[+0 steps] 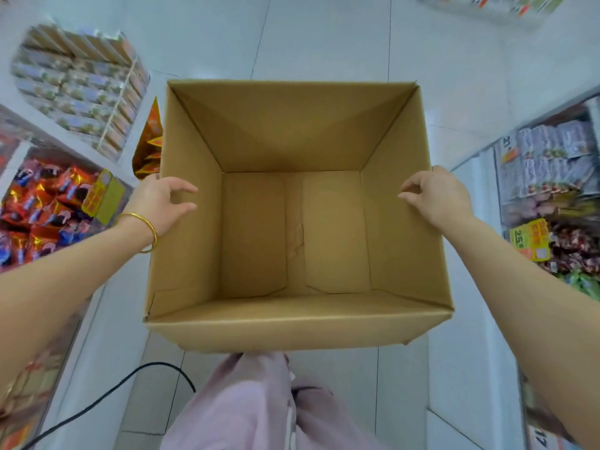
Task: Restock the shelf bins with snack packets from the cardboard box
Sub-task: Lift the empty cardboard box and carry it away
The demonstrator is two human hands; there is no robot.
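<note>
Pink trousers (246,410) sit closest to the lens, straight under the cardboard box (292,329). Box fills mid-frame, open top up, and looks carried above the floor (324,37) rather than resting on it. Inside: bare bottom flaps only, nothing left in it. Shelf bins (65,138) on the left, and more on the right, are where the snack packets (42,203) are, packed full. My read: unloading is finished, and the box is held level by opposite walls just to shift or remove it. One orange packet (149,144) stands just outside the box's left wall. Left hand (159,203) grips the left wall's rim, fingers hooked inside; right hand (435,199) mirrors it on the right rim. Gold bangle (143,228) on the left wrist. Black cable (97,404) trails on the floor near the feet: trip risk.
</note>
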